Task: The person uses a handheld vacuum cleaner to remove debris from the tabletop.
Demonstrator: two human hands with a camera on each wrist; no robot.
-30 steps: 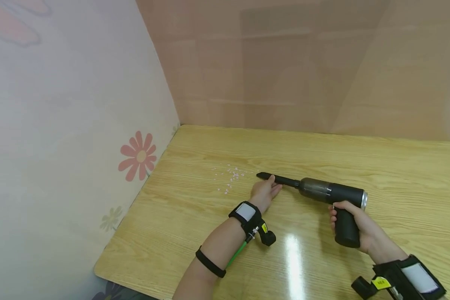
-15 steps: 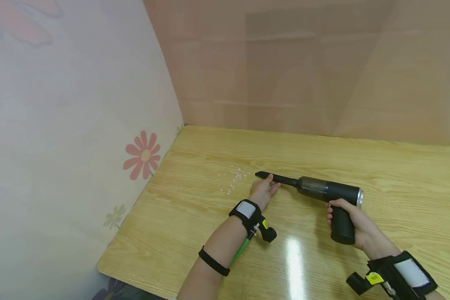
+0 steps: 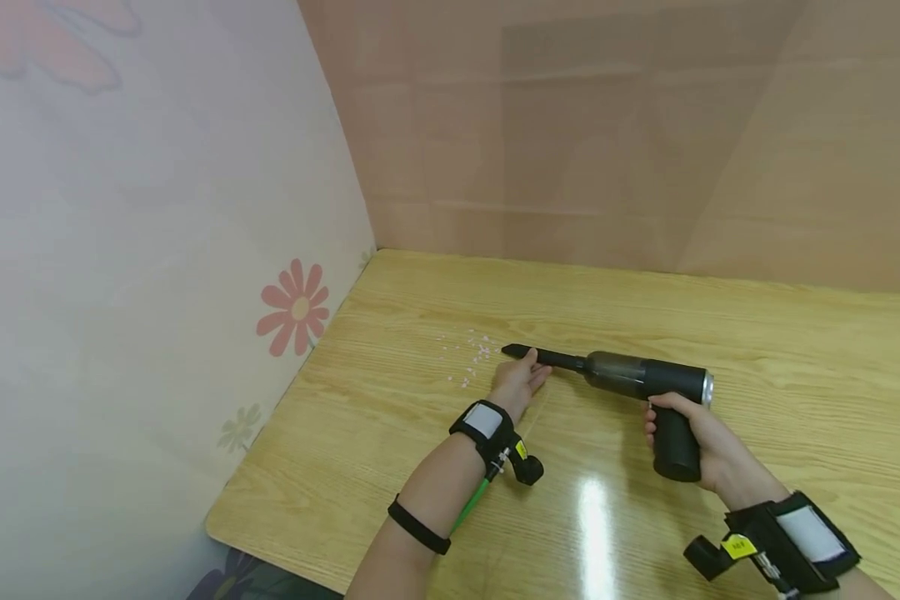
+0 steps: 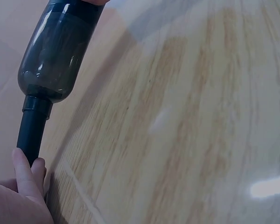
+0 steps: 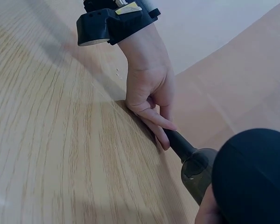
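My right hand grips the black pistol-shaped handheld vacuum by its handle, above the wooden table. My left hand pinches its thin nozzle, aiming it at pink crumbs at 9 o'clock.

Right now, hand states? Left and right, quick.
Left hand: fingers curled around the vacuum's black nozzle, holding it.
Right hand: gripping the handheld vacuum by its handle.

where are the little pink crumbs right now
In the head view the pink crumbs lie on the wooden table, left of centre, just beyond the vacuum nozzle tip and the left hand.
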